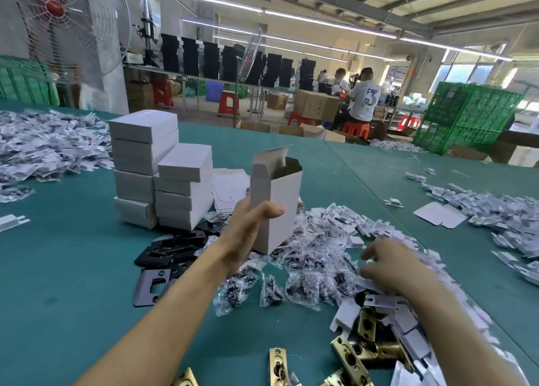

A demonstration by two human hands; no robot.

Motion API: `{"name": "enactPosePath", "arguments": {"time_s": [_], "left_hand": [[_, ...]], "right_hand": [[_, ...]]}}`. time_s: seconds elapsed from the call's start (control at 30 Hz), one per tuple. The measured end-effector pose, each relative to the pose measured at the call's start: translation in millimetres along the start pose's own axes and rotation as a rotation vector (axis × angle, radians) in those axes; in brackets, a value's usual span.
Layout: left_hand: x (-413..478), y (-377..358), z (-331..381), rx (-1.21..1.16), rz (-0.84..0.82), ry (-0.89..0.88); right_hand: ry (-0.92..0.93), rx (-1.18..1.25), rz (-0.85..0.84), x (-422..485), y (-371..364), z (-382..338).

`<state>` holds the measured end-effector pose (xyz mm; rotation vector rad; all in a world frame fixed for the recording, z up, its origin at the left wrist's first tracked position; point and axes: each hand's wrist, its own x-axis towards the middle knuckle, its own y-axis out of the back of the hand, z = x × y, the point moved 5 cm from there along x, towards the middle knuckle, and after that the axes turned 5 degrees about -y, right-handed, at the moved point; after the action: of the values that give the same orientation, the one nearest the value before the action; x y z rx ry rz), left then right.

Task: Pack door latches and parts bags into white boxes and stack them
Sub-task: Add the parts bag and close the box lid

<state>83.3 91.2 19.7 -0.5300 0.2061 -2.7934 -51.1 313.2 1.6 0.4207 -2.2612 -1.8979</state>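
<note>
large "3" on seated person's shirt (365, 100)

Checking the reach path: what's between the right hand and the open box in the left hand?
Head view: a heap of clear parts bags on the green table, right up to the box.

Left hand (250, 231) gripped open white box (277, 208), thumb across its front, fingers behind; forearm angled up toward it. Right hand (390, 264) lay lower, right of box, palm down, fingers bent, blurred; grasp unclear.
</note>
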Motion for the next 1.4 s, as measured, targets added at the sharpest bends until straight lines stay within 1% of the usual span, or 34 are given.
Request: {"name": "enactPosePath", "arguments": {"time_s": [0.1, 0.17, 0.23, 0.3, 0.33, 0.4, 0.47, 0.5, 0.57, 0.63, 0.67, 0.8, 0.97, 1.07, 1.13, 1.33, 1.4], "left_hand": [[0.8, 0.8, 0.6, -0.017, 0.05, -0.06], [1.4, 1.9, 2.0, 0.008, 0.064, -0.108], [1.8, 2.3, 1.0, 0.038, 0.05, -0.12], [1.0, 1.4, -2.2, 0.079, 0.022, -0.116], [0.3, 0.4, -4.0, 0.101, 0.008, -0.111], [-1.2, -2.7, -6.6, 0.14, -0.028, -0.116], [-3.2, -7.1, -4.4, 0.198, -0.068, -0.147], [-4.1, -8.4, -2.3, 0.226, -0.074, -0.16], [-4.3, -8.1, 0.0, 0.245, -0.047, -0.176], [-5.0, -6.9, -0.9, 0.255, -0.021, -0.174], [-5.5, -7.3, -0.5, 0.262, -0.019, -0.178], [-4.0, -10.3, 1.4, 0.328, -0.027, -0.199], [-4.5, -13.0, -8.5, 0.302, -0.034, -0.1], [-5.2, -15.1, -11.3, 0.313, -0.057, -0.064], [-5.5, -16.5, -10.5, 0.333, -0.066, -0.058], [-5.4, -21.1, -6.4, 0.335, -0.092, -0.037], [-4.9, -22.4, -7.5, 0.338, -0.087, -0.028]], "right_hand": [[-0.014, -0.007, 0.121, 0.2, -1.5, 4.1], [-0.016, 0.007, 0.167, 0.1, -2.1, 4.4], [-0.027, 0.02, 0.222, -2.2, 0.9, 4.7], [-0.012, 0.056, 0.34, -8.5, 14.3, 0.7], [0.029, 0.124, 0.416, -14.0, 24.7, -4.7], [0.171, 0.41, 0.507, -30.1, 49.3, -22.0], [0.358, 0.727, 0.506, -50.6, 74.7, -44.8], [0.456, 0.847, 0.488, -62.3, 87.0, -56.1], [0.635, 0.991, 0.427, -85.5, 107.3, -76.7], [0.741, 0.981, 0.388, -104.0, 119.7, -90.7], [0.759, 0.951, 0.38, -109.9, 122.7, -95.4], [0.769, 0.734, 0.386, -116.7, 122.1, -107.3], [0.761, 0.509, 0.438, -110.9, 125.0, -116.3], [0.751, 0.38, 0.505, -107.5, 126.4, -122.7], [0.73, 0.369, 0.544, -105.0, 125.9, -124.1], [0.616, 0.448, 0.703, -96.9, 123.2, -115.3], [0.579, 0.433, 0.734, -96.3, 120.0, -114.2]]}}
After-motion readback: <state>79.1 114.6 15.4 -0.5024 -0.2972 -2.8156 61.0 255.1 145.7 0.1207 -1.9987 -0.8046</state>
